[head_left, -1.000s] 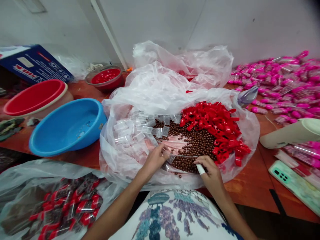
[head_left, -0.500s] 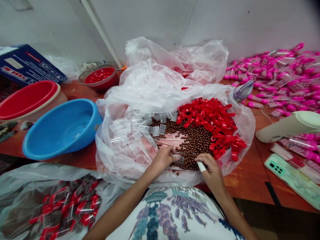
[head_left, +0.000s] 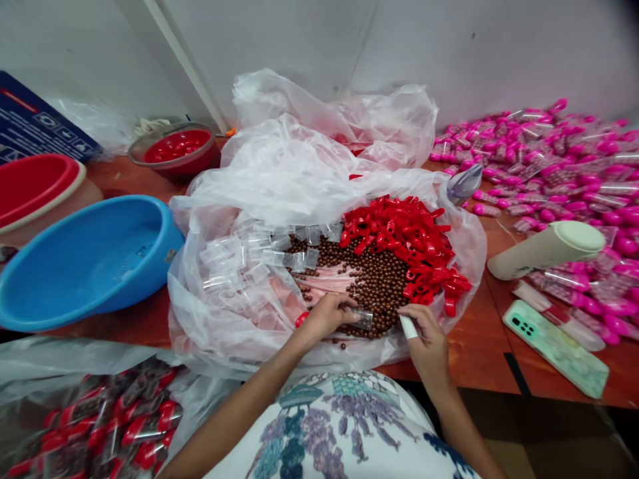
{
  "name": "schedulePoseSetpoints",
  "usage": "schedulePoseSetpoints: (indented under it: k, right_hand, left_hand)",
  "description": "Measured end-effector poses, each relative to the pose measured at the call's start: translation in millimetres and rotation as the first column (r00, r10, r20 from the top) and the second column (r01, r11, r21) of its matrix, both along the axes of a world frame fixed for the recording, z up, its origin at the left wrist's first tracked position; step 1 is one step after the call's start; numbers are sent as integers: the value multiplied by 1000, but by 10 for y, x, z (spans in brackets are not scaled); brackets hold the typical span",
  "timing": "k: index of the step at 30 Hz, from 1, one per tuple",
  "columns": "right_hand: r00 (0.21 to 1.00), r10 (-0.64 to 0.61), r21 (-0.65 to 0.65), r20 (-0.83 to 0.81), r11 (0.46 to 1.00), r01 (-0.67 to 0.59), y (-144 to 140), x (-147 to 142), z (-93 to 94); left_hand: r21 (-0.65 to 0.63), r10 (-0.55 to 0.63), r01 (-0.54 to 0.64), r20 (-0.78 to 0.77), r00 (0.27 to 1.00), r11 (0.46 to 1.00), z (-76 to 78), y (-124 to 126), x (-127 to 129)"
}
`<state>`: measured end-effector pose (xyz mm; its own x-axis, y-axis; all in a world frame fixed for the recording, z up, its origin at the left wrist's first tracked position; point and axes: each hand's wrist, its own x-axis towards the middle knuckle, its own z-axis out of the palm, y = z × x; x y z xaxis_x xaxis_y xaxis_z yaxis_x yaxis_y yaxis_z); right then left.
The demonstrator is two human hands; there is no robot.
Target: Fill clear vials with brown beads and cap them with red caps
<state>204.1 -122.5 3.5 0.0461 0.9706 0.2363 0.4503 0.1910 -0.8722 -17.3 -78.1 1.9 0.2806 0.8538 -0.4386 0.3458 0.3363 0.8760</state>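
My left hand [head_left: 330,314] is closed round a short clear plastic tube [head_left: 364,320], held low over the brown beads [head_left: 382,286]. My right hand [head_left: 425,330] hovers at the near right edge of the beads with its fingers bent together. White tape [head_left: 408,326] wraps one of its fingers; anything in its fingertips is hidden. A heap of red plastic caps [head_left: 404,233] lies beyond the right hand. More clear tubes [head_left: 234,256] lie to the left of the beads. One red piece [head_left: 301,319] shows beside my left hand.
A translucent plastic bag [head_left: 200,339] lies under the parts. Left are a blue basin [head_left: 90,266], a red basin [head_left: 34,186] and a bag of filled red-capped tubes [head_left: 124,419]. Right are a phone [head_left: 554,346], a pale bottle [head_left: 546,249] and a pile of pink-ended tubes [head_left: 564,166].
The view has turned, so the surroundings sit farther left. The clear tube shows more plainly in my left hand. A red piece has appeared beside that hand.
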Motion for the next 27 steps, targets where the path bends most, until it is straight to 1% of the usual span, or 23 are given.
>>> schedulePoseSetpoints:
  k: [4, 8, 10, 13, 15, 17, 21, 22, 24, 27]
  right_hand:
    - [999, -27, 16, 30, 1000, 26, 34, 25, 15]
    - [997, -46, 52, 68, 998, 43, 103, 40, 56]
    - [992, -68, 85, 110, 995, 59, 148, 47, 93]
    - [970, -111, 94, 216, 991, 92, 231, 81, 159]
    - [940, -136, 95, 313, 989, 112, 301, 123, 195]
    - [887, -161, 117, 433, 986, 122, 383, 171, 217]
    - [733, -186, 150, 654, 982, 115, 578, 203, 222]
    - [702, -197, 162, 684, 980, 117, 628, 191, 216]
    - [668, -225, 192, 709, 973, 124, 726, 148, 195]
    - [659, -242, 197, 713, 970, 143, 843, 80, 155]
  left_hand:
    - [-69, 39, -33, 75, 996, 997, 0, 4, -7]
    - [-157, 105, -79, 165, 981, 985, -5, -1, -25]
    - [-193, 144, -103, 211, 967, 976, 3, -9, -35]
    - [-245, 224, -158, 268, 937, 956, 45, -24, -53]
    - [-287, 281, -193, 307, 909, 938, 91, -36, -66]
    - [-313, 324, -217, 347, 880, 925, 137, -49, -80]
    - [-320, 371, -251, 401, 838, 913, 185, -85, -108]
    - [-322, 378, -256, 411, 829, 912, 185, -97, -114]
    - [-326, 393, -266, 429, 814, 907, 179, -121, -126]
    - [-328, 400, -270, 445, 801, 905, 183, -153, -144]
